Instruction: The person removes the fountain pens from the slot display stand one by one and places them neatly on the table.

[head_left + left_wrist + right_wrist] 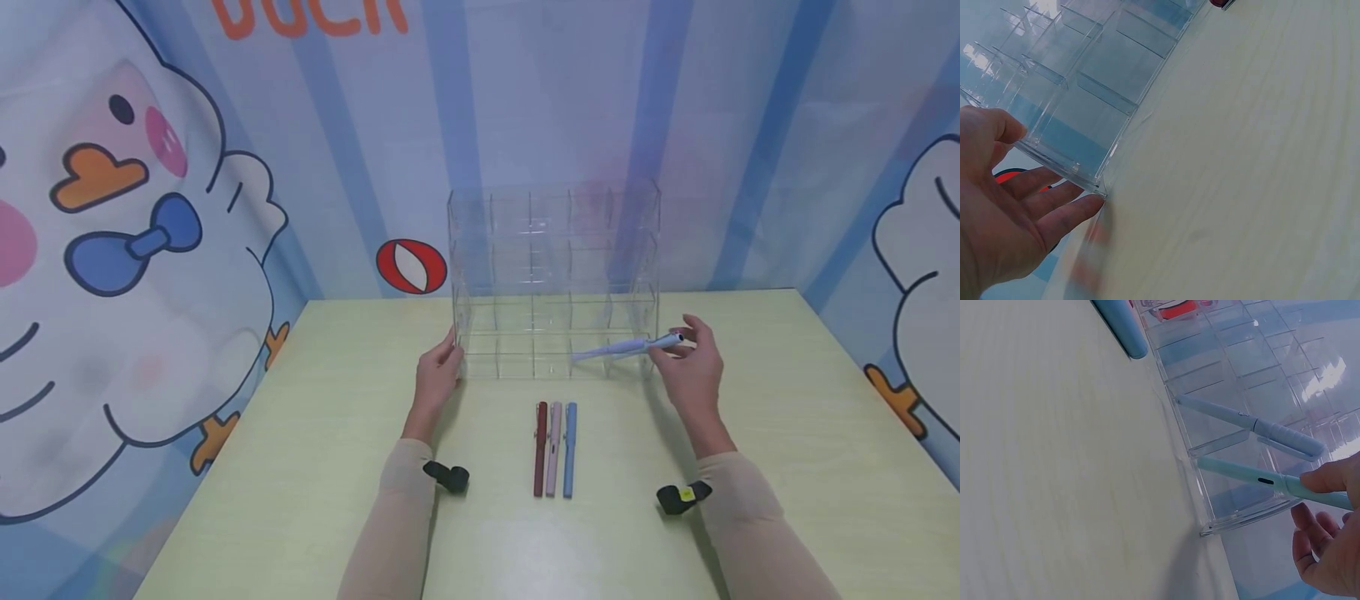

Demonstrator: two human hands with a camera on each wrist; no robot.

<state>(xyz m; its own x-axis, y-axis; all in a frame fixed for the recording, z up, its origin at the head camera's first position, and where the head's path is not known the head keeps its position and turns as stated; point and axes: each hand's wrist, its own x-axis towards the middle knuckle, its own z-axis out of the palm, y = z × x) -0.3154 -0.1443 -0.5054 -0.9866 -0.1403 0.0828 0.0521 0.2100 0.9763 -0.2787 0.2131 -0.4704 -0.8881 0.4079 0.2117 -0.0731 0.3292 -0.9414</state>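
Observation:
A clear compartment rack (551, 321) stands upright on the table. My left hand (438, 371) holds its left side, thumb on one edge and fingertips on the other, near the bottom corner in the left wrist view. My right hand (692, 375) pinches a mint-green pen (1244, 474) between thumb and fingers, its far end inside the bottom compartment at the rack's right end. Beside it a pale lavender pen (1222, 414) lies in the neighbouring bottom compartment. On the table before the rack lie a dark red pen (540, 450), a pink pen (554, 450) and a blue pen (571, 450).
A printed cloth backdrop (525, 100) with cartoon ducks hangs close behind the rack and along both sides. The pale wood-grain table (285, 467) extends left and right of the arms. Small black cameras (447, 477) sit on both wrists.

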